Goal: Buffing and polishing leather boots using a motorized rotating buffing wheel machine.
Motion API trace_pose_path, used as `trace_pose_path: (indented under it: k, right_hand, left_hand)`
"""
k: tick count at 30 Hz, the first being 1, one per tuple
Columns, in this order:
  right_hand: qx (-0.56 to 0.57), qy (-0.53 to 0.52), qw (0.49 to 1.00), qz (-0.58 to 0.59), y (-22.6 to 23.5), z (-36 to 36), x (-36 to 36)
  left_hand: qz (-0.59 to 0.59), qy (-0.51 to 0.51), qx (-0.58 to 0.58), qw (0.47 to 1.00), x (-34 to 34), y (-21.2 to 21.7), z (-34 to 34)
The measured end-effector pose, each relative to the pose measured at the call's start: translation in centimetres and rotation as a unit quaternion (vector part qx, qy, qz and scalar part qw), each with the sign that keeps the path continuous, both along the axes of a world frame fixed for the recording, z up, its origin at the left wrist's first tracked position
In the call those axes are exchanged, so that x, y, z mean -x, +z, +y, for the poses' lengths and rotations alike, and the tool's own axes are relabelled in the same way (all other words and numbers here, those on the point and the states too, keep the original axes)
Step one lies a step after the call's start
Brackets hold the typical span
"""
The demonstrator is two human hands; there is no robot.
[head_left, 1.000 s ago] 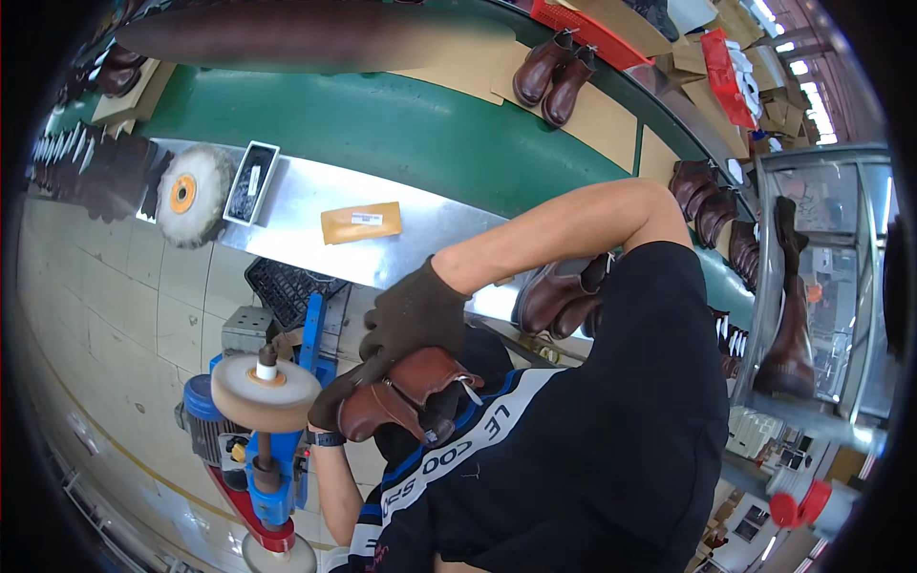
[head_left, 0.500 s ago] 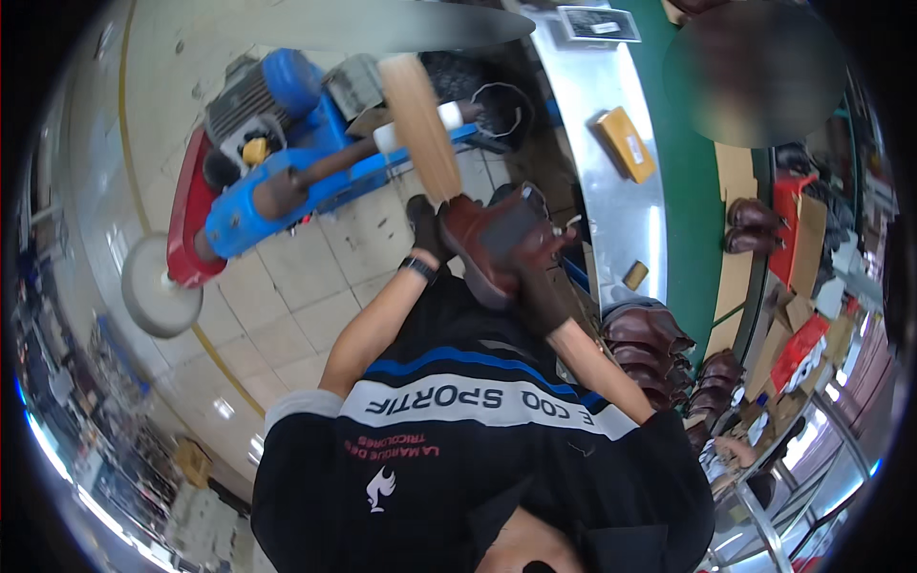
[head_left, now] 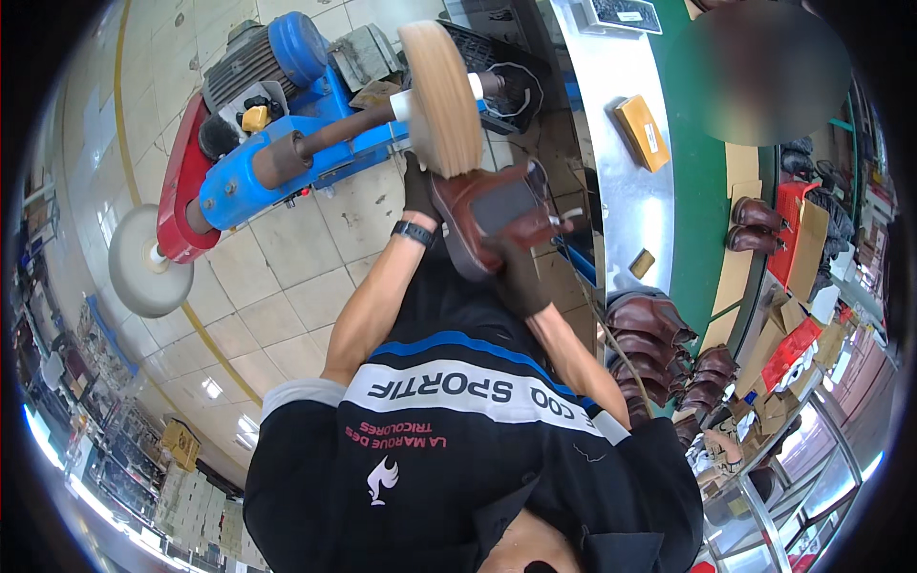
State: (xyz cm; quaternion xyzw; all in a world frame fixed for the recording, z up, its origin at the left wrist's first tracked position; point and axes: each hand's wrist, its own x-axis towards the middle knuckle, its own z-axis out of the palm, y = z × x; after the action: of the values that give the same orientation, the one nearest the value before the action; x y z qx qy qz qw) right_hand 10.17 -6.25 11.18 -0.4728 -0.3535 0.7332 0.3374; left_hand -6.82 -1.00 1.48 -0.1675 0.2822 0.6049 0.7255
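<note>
A reddish-brown leather boot (head_left: 460,212) with a dark grey elastic side panel is held between my two dark-gloved hands in front of my body. Its upper meets the lower edge of a large tan buffing wheel (head_left: 441,105), whose surface looks streaked by motion. My left hand (head_left: 420,189) grips the boot's left end, with most of its fingers hidden behind the leather. On the near right side, my right hand (head_left: 518,277) is closed around the boot by the sole edge. A pale pull loop sticks out at the boot's right end.
The wheel's shaft runs from a blue and red machine (head_left: 250,181), with a whitish wheel (head_left: 148,260) at its other end. A metal bench (head_left: 626,224) to the right carries a yellow box (head_left: 642,134) and a small block (head_left: 642,264). Brown boots (head_left: 642,334) are stacked below it.
The boot has shifted left relative to the buffing wheel, both hands moving with it. My right hand now sits farther over the boot's side. The whole view has also shifted a little.
</note>
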Motion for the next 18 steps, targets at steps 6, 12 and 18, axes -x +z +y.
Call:
trace_pose_path:
  k: [6,12,18]
  right_hand:
    - [0.195,0.095,0.962,-0.167,6.5,-1.8,-3.6]
    - [-0.087,0.249,0.929,-0.26,9.0,1.1,-4.2]
    - [0.011,0.229,0.95,-0.213,1.6,5.4,-1.0]
  left_hand:
    - [-0.058,-0.026,0.02,0.998,0.0,3.1,-3.3]
    - [-0.244,-0.004,-0.188,0.951,-1.8,5.3,-3.7]
    - [-0.04,0.003,0.141,0.989,-1.1,-1.9,0.1]
